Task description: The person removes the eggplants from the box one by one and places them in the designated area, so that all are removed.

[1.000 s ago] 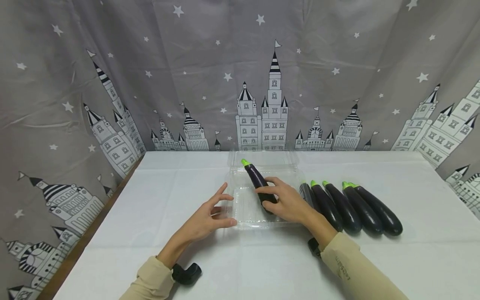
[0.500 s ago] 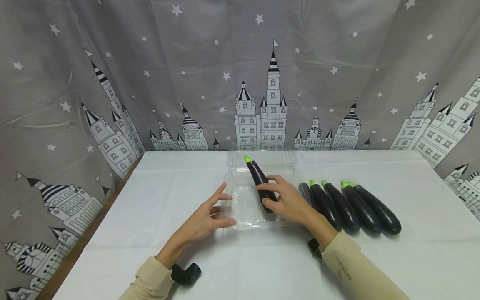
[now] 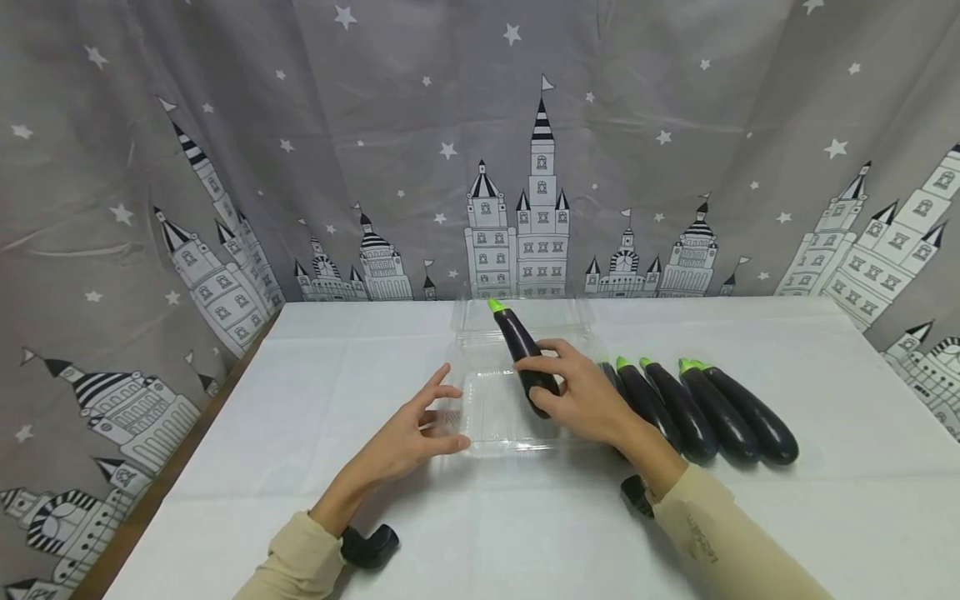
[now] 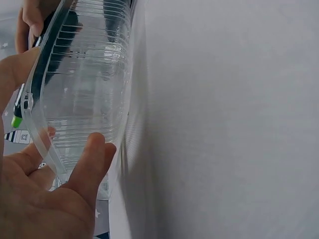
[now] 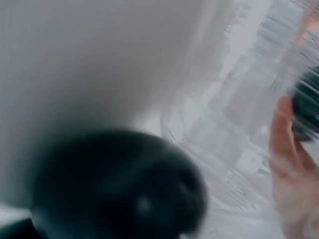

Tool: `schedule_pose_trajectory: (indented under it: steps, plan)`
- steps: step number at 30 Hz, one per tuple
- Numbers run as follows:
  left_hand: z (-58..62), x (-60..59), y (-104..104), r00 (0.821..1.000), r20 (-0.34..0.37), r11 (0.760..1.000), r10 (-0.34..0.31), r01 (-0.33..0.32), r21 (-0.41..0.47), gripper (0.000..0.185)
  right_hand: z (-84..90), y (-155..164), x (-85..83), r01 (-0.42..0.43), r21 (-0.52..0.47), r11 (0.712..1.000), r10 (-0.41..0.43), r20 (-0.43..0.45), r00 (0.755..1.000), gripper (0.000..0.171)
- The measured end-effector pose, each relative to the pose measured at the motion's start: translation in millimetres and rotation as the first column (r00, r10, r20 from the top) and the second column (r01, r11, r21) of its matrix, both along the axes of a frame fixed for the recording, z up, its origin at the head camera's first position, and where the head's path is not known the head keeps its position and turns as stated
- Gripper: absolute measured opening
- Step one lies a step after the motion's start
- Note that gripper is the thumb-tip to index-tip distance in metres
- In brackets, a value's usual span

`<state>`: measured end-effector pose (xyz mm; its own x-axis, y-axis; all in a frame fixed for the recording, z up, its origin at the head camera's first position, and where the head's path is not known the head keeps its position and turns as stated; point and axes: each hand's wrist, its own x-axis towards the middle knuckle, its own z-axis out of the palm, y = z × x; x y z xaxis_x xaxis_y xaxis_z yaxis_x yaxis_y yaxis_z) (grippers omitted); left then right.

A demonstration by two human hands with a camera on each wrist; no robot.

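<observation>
My right hand (image 3: 588,396) grips a dark purple eggplant (image 3: 517,337) near its thick end, thumb on one side and fingers on the other. The eggplant slants over a clear plastic clamshell box (image 3: 491,429), its green stem end toward the back. My left hand (image 3: 405,437) is at the box's left side, fingers spread, with thumb and fingertips at the wall. In the left wrist view those fingers (image 4: 92,159) lie against the ribbed clear wall (image 4: 84,94). The right wrist view shows the held eggplant (image 5: 306,102) through the clear plastic.
Several more eggplants (image 3: 697,417) lie in a slanted row right of the box. The box's lid (image 3: 480,317) lies folded back near the table's far edge. A white cloth (image 3: 337,350) covers the table. Behind stands a grey curtain (image 3: 420,125) with printed castles.
My right hand has shifted the eggplant slightly backward and to the right, its stem end rising over the lid. My left hand stays at the box's side. The head view has drifted a little.
</observation>
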<state>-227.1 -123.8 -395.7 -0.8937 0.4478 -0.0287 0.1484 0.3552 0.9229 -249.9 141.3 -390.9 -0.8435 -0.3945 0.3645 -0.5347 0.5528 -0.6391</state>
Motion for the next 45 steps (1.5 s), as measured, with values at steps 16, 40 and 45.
schedule_pose_trajectory:
  steps: [16,40,45]
  plan:
    - [-22.1,-9.8,-6,0.998,-0.058,1.0,-0.013,0.014,0.001,0.064,22.9,55,27.2,0.055,0.145,0.988,-0.058,0.016,0.998,0.033]
    - [-26.6,-14.0,-8,0.997,-0.078,1.0,-0.012,0.01,-0.028,0.065,20.4,156,63.3,0.203,0.167,0.965,-0.195,-0.068,0.979,0.034]
    - [-26.8,-14.2,-7,0.998,-0.065,1.0,-0.019,0.018,-0.02,0.065,21.4,177,66.4,0.233,0.196,0.952,-0.229,-0.043,0.972,0.034]
